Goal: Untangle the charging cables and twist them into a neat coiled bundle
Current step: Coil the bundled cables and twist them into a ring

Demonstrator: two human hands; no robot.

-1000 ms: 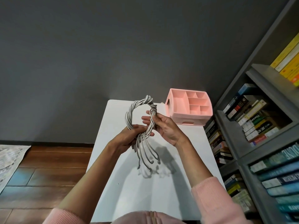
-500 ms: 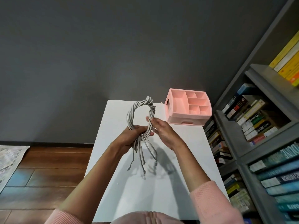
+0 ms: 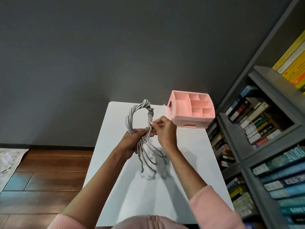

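Head view: hands hold cable loop upright, ends hanging down

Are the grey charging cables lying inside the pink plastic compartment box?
No, the left hand and right hand hold the cables over the white table, apart from the box.

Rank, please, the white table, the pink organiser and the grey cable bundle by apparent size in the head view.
1. White table, clearly largest.
2. Pink organiser and grey cable bundle: similar extent, and the bundle is held up nearer the camera, so I would not rank them.
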